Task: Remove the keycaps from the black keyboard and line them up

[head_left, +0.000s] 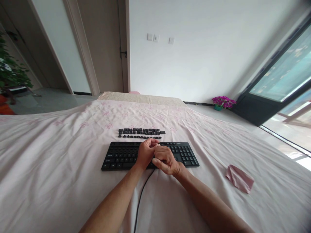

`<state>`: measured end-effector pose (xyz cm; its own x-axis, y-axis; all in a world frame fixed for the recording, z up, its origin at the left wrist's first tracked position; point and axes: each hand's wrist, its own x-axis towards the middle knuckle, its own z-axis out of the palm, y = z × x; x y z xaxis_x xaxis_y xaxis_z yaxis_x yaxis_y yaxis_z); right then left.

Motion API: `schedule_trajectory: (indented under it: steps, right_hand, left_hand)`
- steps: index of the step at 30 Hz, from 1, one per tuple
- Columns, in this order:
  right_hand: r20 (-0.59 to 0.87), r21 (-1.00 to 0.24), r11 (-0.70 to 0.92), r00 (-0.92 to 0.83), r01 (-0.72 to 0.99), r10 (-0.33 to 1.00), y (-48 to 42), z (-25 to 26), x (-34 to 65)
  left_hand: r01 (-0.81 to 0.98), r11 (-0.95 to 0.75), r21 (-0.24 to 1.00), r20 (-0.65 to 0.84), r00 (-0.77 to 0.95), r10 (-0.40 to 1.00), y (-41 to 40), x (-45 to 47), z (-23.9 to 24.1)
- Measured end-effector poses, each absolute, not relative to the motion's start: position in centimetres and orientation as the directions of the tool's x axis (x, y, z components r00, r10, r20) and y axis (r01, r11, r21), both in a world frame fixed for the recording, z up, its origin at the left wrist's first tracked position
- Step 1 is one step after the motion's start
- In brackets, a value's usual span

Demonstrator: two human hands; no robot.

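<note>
A black keyboard (121, 155) lies on a pale pink flowered sheet (60, 152), its cable (141, 197) running toward me. Beyond it, several loose black keycaps (139, 133) sit in two rows. My left hand (145, 152) is curled closed over the middle of the keyboard, fingertips pinched together near the top row. My right hand (166, 160) is also closed, resting on the keys right beside the left, thumb along the front edge. What either hand grips is too small to make out.
A folded pink cloth (239, 178) lies on the sheet to the right. A pot of purple flowers (223, 102) stands on the floor by a dark window frame (262, 97). A green plant (11, 74) stands far left near doors.
</note>
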<state>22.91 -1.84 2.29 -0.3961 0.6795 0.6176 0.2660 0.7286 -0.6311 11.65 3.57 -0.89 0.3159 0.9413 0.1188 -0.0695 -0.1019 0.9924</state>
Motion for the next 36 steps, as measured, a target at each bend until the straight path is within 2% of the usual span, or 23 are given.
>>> schedule_trajectory:
  steps: [2, 5, 7, 9, 12, 14, 17, 19, 22, 27, 31, 34, 36]
  right_hand:
    - [0.597, -0.628, 0.717, -0.403, 0.304, 0.694, -2.0, 2.1, 22.7]
    - [0.514, -0.719, 0.608, -0.333, 0.336, 0.791, -2.7, 1.8, 22.6]
    - [0.478, -0.738, 0.563, -0.301, 0.371, 0.825, -3.1, 2.0, 22.8]
    - [0.477, -0.728, 0.509, -0.193, 0.460, 0.857, -3.1, 2.7, 23.4]
    - [0.493, -0.653, 0.337, 0.043, 0.678, 0.869, -2.0, 4.6, 24.4]
    - [0.474, -0.546, 0.251, 0.048, 0.799, 0.879, -0.9, 5.5, 25.0]
    - [0.358, -0.427, 0.185, -0.022, 0.885, 0.934, 0.2, 5.7, 25.5]
    - [0.284, -0.419, 0.142, -0.019, 0.897, 0.958, 0.5, 5.1, 25.7]
    - [0.209, -0.494, 0.108, -0.002, 0.863, 0.978, 0.7, 4.3, 26.0]
    - [0.185, -0.596, 0.094, 0.022, 0.797, 0.983, 2.7, 4.0, 28.0]
    - [0.201, -0.533, -0.048, 0.182, 0.845, 0.962, 6.4, 3.8, 31.0]
    - [0.138, -0.446, -0.194, 0.281, 0.874, 0.950, 9.2, 3.3, 32.6]
    - [0.103, -0.414, -0.236, 0.302, 0.879, 0.948, 10.7, 3.0, 33.1]
  left_hand:
    - [-0.119, -0.099, 0.988, 0.128, 0.268, 0.955, 3.6, 11.6, -0.8]
    - [-0.224, -0.080, 0.971, 0.123, 0.183, 0.975, 4.0, 11.4, -0.8]
    - [-0.283, -0.049, 0.958, 0.099, 0.167, 0.981, 4.3, 11.2, -0.9]
    - [-0.295, -0.046, 0.954, 0.102, 0.178, 0.979, 4.5, 11.1, -1.0]
    - [-0.276, -0.068, 0.959, 0.122, 0.185, 0.975, 4.5, 11.1, -1.2]
    - [-0.277, -0.072, 0.958, 0.128, 0.192, 0.973, 4.6, 11.2, -1.5]
    - [-0.289, -0.087, 0.954, 0.155, 0.222, 0.963, 4.6, 11.2, -1.9]
    - [-0.286, -0.099, 0.953, 0.173, 0.243, 0.955, 4.7, 11.1, -2.0]
    - [-0.270, -0.115, 0.956, 0.187, 0.258, 0.948, 4.6, 11.0, -2.0]
    - [-0.202, -0.104, 0.974, 0.150, 0.223, 0.963, 4.3, 11.1, -1.5]
    - [-0.069, -0.193, 0.979, 0.204, 0.278, 0.938, 3.9, 11.4, -1.5]
    - [0.051, -0.297, 0.953, 0.266, 0.318, 0.910, 3.8, 11.6, -1.7]
    - [0.105, -0.342, 0.934, 0.293, 0.322, 0.900, 3.7, 11.7, -1.7]
